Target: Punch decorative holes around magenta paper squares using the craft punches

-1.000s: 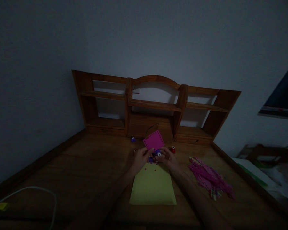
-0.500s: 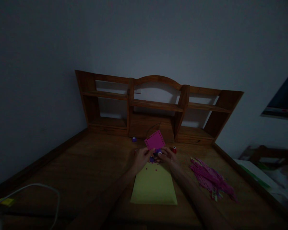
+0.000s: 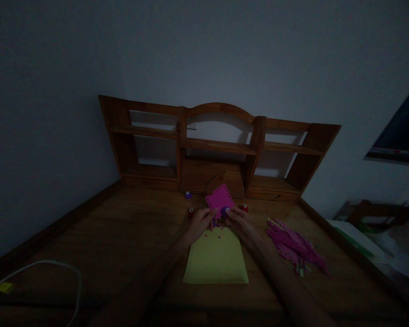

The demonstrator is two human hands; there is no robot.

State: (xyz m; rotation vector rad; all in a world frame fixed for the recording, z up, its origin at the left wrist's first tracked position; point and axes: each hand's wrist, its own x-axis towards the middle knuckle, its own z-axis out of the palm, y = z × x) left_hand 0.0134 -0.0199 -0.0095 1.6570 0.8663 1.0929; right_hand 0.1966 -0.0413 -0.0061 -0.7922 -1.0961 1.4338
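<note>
A pink paper card (image 3: pixel 219 198) with small punched holes along its edges is tilted up above the yellow sheet (image 3: pixel 216 263). My left hand (image 3: pixel 203 221) pinches the card's lower left edge. My right hand (image 3: pixel 240 221) grips a purple craft punch (image 3: pixel 225 211) at the card's lower right edge. Tiny pink paper bits (image 3: pixel 219 236) lie on the top part of the yellow sheet. Close by stand another purple punch (image 3: pixel 188 195), a red punch (image 3: pixel 191 212) beside my left hand, and a second red punch (image 3: pixel 244 208) behind my right hand.
A heap of pink paper strips (image 3: pixel 295 245) lies on the right of the wooden desk (image 3: pixel 129 236). A wooden shelf unit (image 3: pixel 216 146) stands along the back. At the lower left are a white cable (image 3: pixel 79 281) and a yellow object (image 3: pixel 2 287).
The purple punch has moved onto the card's lower right edge, and its top now faces me more. The whole view has shifted slightly.
</note>
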